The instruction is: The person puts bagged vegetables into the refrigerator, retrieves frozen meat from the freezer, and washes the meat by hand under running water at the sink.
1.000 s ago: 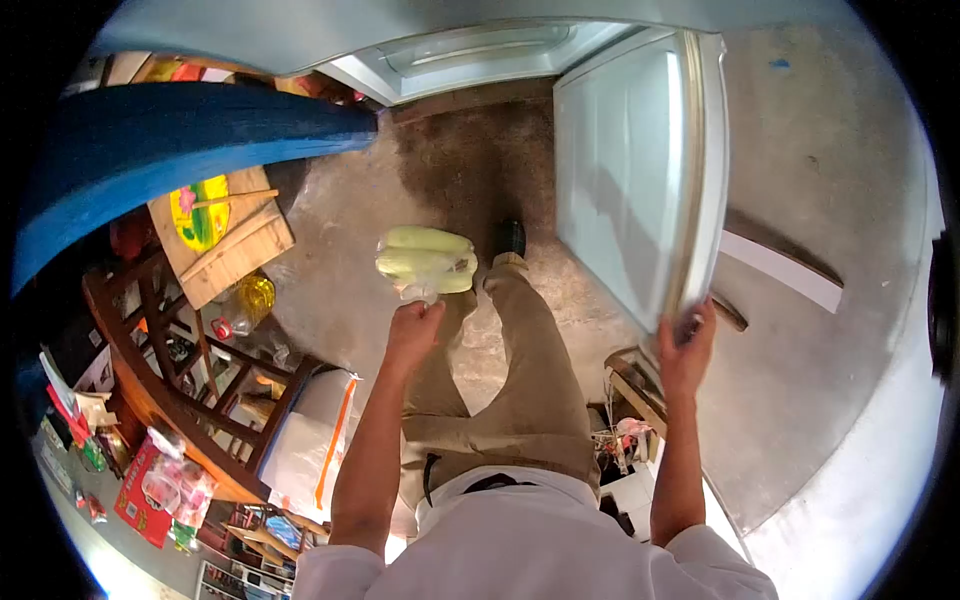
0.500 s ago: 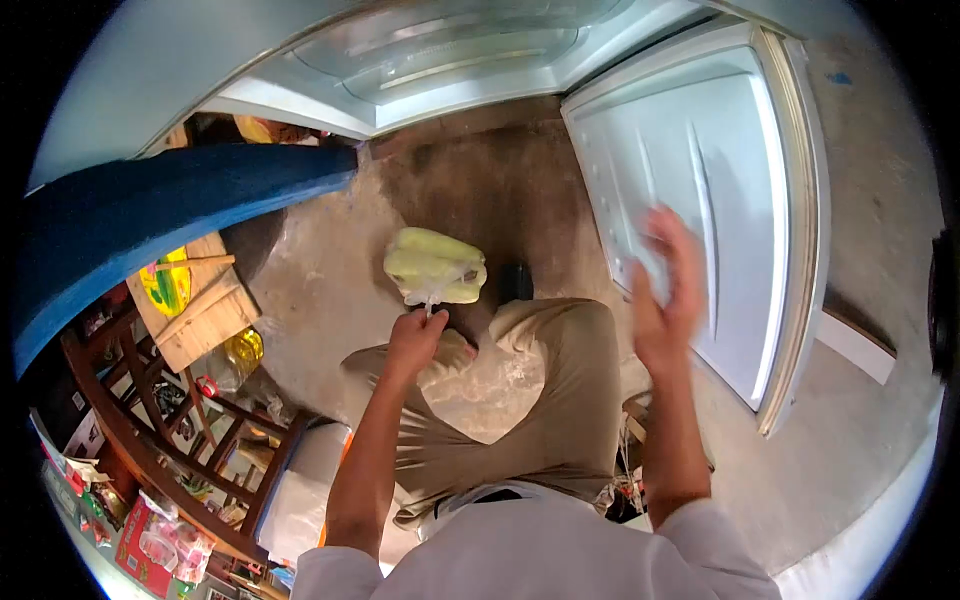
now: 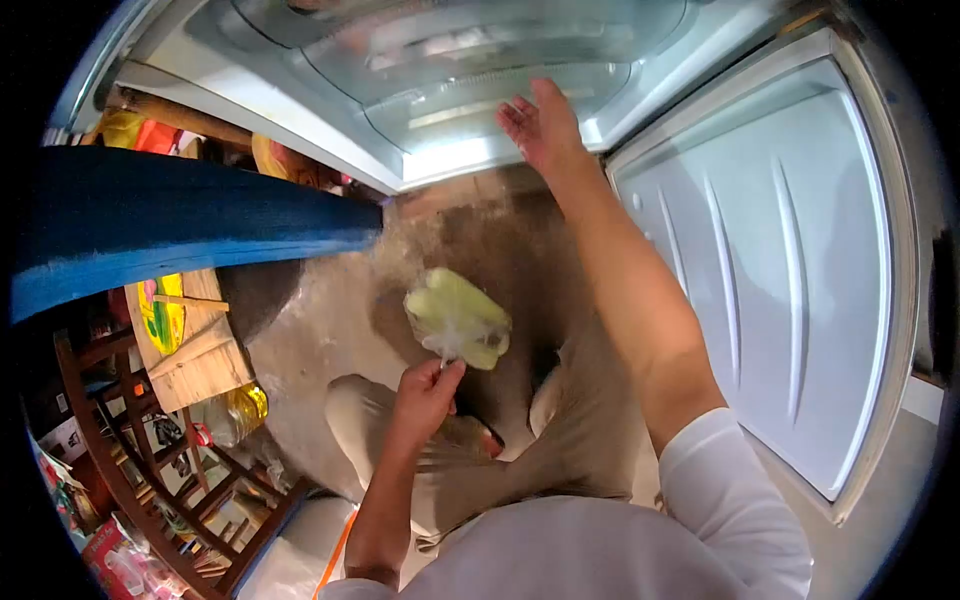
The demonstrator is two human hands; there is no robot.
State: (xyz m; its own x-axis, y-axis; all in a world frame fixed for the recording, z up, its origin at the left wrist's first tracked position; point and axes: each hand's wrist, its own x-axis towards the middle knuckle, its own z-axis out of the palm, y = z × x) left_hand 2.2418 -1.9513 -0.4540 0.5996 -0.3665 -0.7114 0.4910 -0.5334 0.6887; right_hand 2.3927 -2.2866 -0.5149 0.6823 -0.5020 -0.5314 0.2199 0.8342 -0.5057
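From my left hand (image 3: 428, 397), closed on the gathered neck, hangs a clear plastic bag of pale green vegetables (image 3: 458, 315) above the floor. My right hand (image 3: 542, 125) reaches forward with its fingers apart and nothing in it. It is in front of the clear drawers (image 3: 500, 100) inside an open fridge (image 3: 440, 165); whether it touches a drawer front I cannot tell. To the right, the white fridge door (image 3: 750, 270) stands wide open, its ribbed inner side showing.
A dark blue beam-like object (image 3: 200, 215) juts in from the left. Below it are a wooden board (image 3: 200, 355) with a yellow-green packet, a bottle of yellow oil (image 3: 238, 412) and a brown wooden rack (image 3: 130, 470). My bent knees are below the bag.
My right hand has left the door's edge and swung forward and left to the drawers. The door appears wider open, I have crouched lower, and the bag stays in my left hand.
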